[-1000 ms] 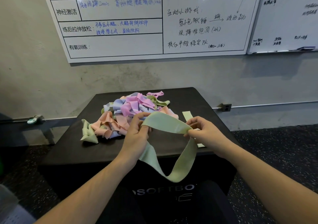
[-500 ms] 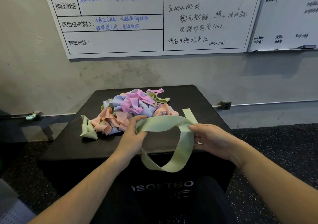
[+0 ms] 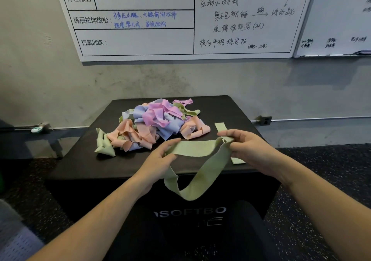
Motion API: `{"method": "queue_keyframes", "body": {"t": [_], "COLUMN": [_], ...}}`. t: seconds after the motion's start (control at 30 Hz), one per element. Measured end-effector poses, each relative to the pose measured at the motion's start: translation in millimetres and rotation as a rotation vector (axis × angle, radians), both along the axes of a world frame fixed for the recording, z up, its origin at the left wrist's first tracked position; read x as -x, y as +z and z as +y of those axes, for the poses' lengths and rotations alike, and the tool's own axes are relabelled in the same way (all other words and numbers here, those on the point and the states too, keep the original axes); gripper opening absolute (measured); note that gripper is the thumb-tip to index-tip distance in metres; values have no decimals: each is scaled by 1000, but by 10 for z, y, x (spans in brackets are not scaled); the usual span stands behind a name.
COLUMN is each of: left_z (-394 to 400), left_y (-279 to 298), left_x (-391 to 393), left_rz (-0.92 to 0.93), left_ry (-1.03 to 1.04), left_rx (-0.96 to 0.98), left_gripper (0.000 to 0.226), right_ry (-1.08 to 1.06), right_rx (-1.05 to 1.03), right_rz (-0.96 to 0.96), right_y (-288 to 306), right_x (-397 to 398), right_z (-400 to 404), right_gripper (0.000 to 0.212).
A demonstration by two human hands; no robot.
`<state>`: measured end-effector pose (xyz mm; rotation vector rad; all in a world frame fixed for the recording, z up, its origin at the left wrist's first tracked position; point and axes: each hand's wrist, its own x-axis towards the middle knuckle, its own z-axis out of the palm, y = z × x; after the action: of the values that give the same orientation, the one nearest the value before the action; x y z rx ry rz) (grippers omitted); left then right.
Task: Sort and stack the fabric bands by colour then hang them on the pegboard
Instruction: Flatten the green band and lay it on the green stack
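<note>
A green band [image 3: 197, 150] is being pinched by both hands [image 3: 160, 160] [image 3: 251, 150]; the pile [image 3: 152, 124] is lying unsorted, nothing hung.

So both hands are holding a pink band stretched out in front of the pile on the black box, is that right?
Not quite: the band is green, not pink, as the head view shows. The left hand and right hand do hold it stretched out in front of the pile on the black box.

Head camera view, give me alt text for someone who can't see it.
Both hands, left hand and right hand, hold a green band over a black box with a tangled pile of bands; whiteboard behind.
</note>
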<state>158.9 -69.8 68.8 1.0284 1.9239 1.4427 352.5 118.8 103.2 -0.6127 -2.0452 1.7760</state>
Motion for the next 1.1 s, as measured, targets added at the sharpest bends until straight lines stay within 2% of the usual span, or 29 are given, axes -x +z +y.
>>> {"method": "queue_keyframes", "body": {"t": [0.07, 0.17, 0.27, 0.43, 0.57, 0.67, 0.73, 0.8, 0.9, 1.1], "left_z": [-6, 9, 17, 55, 150, 242, 325, 387, 439, 442], "left_y": [-36, -89, -108, -89, 9, 71, 70, 66, 71, 130], "left_x": [24, 45, 26, -112, -261, -389, -464, -509, -548, -576], "left_rz": [20, 32, 49, 12, -61, -117, -26, -24, -149, -358], "left_ry": [-23, -27, -67, -181, -236, -266, -254, -243, -211, -27], "left_rx": [30, 108, 143, 101, 16, -28, -52, -56, -82, -233], "left_gripper": [42, 43, 49, 54, 29, 22, 18, 18, 13, 13], "right_ry": [-53, -120, -194, -179, -162, -140, -137, -125, -141, -206], "right_rx": [-160, -187, -281, -202, -200, -229, -251, -234, -179, -13], "right_rz": [-60, -12, 65, 234, 295, 321, 321, 327, 308, 97], "right_y": [-7, -1, 49, 188, 296, 357, 386, 395, 366, 148], "right_x": [8, 44, 86, 173, 277, 348, 387, 417, 424, 294], "right_z": [18, -2, -29, -141, -191, -222, -246, -266, -254, -253], "right_gripper": [35, 13, 13, 19, 20, 19, 18, 18, 17, 30]}}
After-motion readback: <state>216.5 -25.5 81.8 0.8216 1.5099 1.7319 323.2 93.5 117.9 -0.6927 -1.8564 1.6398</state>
